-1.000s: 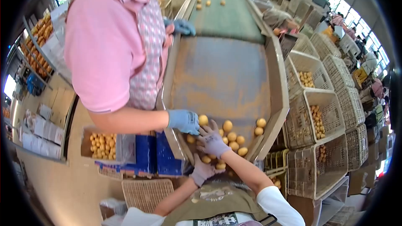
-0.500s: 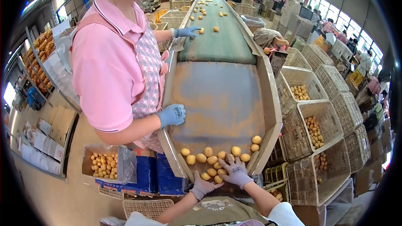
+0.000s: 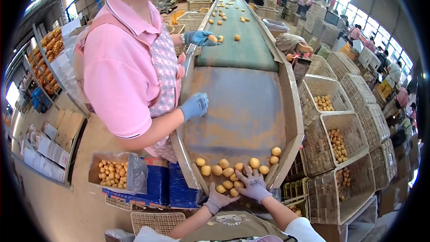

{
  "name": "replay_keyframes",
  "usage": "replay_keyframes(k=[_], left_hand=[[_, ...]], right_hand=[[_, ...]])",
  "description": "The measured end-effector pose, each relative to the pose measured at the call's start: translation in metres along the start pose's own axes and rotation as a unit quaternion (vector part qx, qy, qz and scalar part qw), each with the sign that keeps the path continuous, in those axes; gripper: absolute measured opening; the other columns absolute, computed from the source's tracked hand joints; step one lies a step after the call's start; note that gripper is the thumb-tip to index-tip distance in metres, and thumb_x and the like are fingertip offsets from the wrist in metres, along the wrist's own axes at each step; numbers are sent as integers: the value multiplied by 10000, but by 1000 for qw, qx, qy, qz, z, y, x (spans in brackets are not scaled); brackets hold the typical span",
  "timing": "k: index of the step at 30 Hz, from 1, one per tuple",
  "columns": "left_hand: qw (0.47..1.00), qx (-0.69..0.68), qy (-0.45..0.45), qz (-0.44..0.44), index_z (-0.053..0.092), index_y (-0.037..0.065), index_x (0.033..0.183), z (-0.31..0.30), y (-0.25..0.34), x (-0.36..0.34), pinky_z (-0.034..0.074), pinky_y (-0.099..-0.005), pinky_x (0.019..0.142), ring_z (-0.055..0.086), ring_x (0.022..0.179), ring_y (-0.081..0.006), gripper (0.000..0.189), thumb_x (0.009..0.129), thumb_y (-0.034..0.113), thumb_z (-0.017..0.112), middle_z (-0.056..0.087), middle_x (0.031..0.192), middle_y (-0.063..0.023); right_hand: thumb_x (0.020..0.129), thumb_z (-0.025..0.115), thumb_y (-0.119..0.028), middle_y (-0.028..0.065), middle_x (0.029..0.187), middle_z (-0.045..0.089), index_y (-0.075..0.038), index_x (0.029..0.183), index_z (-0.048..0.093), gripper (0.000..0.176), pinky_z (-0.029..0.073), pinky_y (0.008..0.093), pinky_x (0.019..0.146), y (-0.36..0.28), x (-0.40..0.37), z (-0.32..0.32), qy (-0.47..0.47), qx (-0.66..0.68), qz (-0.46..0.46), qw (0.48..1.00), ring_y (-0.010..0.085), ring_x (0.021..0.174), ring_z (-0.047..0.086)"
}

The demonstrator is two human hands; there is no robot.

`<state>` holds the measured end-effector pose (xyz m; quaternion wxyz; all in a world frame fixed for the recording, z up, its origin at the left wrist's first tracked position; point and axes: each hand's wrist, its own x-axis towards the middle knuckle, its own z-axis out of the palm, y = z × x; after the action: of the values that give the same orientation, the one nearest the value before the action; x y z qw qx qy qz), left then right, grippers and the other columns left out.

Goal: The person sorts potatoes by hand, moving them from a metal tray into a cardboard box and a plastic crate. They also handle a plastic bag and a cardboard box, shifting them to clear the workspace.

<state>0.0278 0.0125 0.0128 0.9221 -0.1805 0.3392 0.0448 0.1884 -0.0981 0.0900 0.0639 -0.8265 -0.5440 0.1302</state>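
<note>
Potatoes (image 3: 228,172) pooled at near end of chute (image 3: 237,112). Left hand (image 3: 219,199) and right hand (image 3: 254,187) seen with fingers spread, nothing clamped; potatoes best cupped low and guided gently, bruising avoided.

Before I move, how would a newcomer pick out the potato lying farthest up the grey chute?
Follow the green belt down to the grey, brown-stained chute. Near its lower end, look beside the right wall, beyond the right hand. The potato you want lies farther up the chute than every neighbour.
</note>
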Motion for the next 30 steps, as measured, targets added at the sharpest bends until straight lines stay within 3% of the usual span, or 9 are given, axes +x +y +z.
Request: replay_keyframes(k=[8,16,21,25,27,30], left_hand=[[999,18,-36,-6,263,165,1582,-10,2,2,249,-700,1159,258,1494,-380,931,891,771,408,251,1629,-144],[1000,15,3,1,297,169,1570,-7,1,2,285,-709,1133,295,1481,-354,887,915,763,379,289,1614,-125],[991,97,-77,40,307,201,1578,-15,0,6,274,-702,1140,285,1489,-342,853,929,752,370,294,1632,-75],[998,28,-58,28,360,203,1550,-16,4,11,280,-718,1120,311,1479,-331,838,917,752,398,343,1607,-81],[999,19,2,34,358,186,1548,-5,0,4,280,-719,1119,315,1475,-332,865,904,759,418,340,1600,-92],[999,18,7,31,341,163,1550,-13,3,9,274,-713,1128,318,1473,-326,864,915,740,439,332,1593,-103]], right_hand=[[859,652,-529,130,1616,329,-336,1525,449,722,370,618,1080,2,-1,3,5,-3,-2,1000,442,1348,428],[814,702,-501,146,1596,352,-314,1517,472,763,361,592,1094,0,-1,4,38,-21,-8,999,438,1337,428],[819,703,-457,165,1596,349,-281,1490,510,720,389,585,1074,4,1,13,61,-8,-20,998,448,1341,428],[782,728,-438,149,1584,355,-290,1492,488,764,422,577,1021,3,3,17,75,1,-21,997,441,1301,439],[786,728,-445,148,1593,340,-291,1493,484,763,417,575,1023,4,4,19,59,0,-12,998,431,1316,428],[829,696,-476,136,1601,343,-303,1514,457,746,396,578,1051,4,5,20,48,-16,-12,999,415,1332,428]])
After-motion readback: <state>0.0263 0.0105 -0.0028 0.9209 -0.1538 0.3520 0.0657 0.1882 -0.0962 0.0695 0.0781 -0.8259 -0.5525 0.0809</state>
